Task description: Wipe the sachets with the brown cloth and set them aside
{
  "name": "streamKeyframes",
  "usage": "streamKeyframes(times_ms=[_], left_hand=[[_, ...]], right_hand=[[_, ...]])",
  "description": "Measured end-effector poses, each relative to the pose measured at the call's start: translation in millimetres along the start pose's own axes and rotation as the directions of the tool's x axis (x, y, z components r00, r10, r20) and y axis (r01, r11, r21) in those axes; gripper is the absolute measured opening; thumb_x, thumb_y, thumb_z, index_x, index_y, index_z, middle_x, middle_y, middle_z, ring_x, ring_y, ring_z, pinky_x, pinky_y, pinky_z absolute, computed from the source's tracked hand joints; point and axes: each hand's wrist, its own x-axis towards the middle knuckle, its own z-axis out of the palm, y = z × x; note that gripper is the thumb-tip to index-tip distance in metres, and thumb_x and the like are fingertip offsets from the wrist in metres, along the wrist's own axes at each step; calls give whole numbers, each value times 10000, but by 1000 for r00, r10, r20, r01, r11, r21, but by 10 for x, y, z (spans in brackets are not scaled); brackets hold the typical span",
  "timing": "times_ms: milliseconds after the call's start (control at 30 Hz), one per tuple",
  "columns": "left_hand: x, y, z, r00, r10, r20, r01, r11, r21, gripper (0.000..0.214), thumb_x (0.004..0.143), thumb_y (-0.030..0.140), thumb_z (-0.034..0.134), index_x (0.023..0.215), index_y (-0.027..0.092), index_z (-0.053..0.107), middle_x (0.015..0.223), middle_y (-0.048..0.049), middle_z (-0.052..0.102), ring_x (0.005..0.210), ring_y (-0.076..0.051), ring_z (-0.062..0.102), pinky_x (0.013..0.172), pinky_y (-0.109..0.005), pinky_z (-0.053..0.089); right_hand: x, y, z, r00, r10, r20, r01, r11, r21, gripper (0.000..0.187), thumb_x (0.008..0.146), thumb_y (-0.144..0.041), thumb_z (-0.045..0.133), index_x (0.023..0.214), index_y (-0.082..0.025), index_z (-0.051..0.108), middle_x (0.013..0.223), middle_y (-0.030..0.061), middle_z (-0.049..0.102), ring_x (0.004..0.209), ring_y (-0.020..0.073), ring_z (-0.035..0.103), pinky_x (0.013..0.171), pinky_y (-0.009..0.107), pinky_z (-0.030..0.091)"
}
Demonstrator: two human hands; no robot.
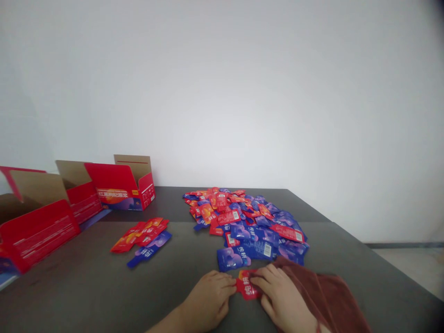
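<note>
A red sachet (247, 287) with white lettering lies at the near middle of the table, between my hands. My left hand (211, 298) has its fingers closed on the sachet's left end. From the other side, my right hand (281, 296) covers the right part of it, thumb and fingers bent against the packet. A brown cloth (331, 298) lies crumpled beside and partly behind my right hand. Just beyond my fingers is a blue sachet (227, 259), at the near edge of a heap of mixed red and blue sachets (222, 201).
Left of the heap, a small group holds several red sachets (130, 238) and a blue sachet (152, 247). Open red cartons (120, 187) with raised flaps stand along the left side of the dark table (104, 296). A white wall (243, 92) rises behind.
</note>
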Motion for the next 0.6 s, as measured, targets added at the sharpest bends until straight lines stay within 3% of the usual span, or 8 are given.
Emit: streamKeyframes(times_ms=[133, 267, 467, 600], left_hand=[[17, -5, 12, 997, -75, 1, 75, 997, -18, 360, 843, 200, 575, 1202, 226, 561, 1243, -40, 620, 1143, -223, 548, 1000, -381, 401], [160, 17, -38, 993, -106, 46, 103, 993, 57, 580, 825, 302, 655, 1351, 211, 426, 1304, -92, 565, 1137, -262, 544, 973, -402, 431], [433, 122, -45, 989, -41, 142, -11, 937, 348, 449, 887, 147, 486, 1329, 110, 420, 1052, -140, 653, 947, -270, 613, 791, -380, 508], [521, 206, -6, 989, -41, 144, -21, 915, 402, 424, 882, 70, 398, 1305, 63, 442, 1013, -167, 653, 911, -285, 615, 716, -377, 510]], right_hand=[[-196, 359, -95, 982, 157, -101, -156, 988, 14, 381, 804, -93, 448, 1106, -228, 638, 1104, 56, 629, 1027, 224, 541, 908, 378, 421], [-229, 507, -89, 960, 218, -174, -210, 976, 60, 376, 803, -103, 433, 1094, -213, 643, 1106, 62, 636, 1049, 226, 553, 948, 390, 429], [-208, 490, -29, 955, 201, -219, -181, 977, 110, 372, 787, -113, 447, 1075, -226, 655, 1084, 58, 650, 1027, 229, 577, 924, 395, 465], [-225, 540, 0, 940, 199, -277, -168, 977, 130, 387, 796, -109, 438, 1094, -233, 651, 1091, 58, 648, 1042, 224, 579, 949, 408, 462]])
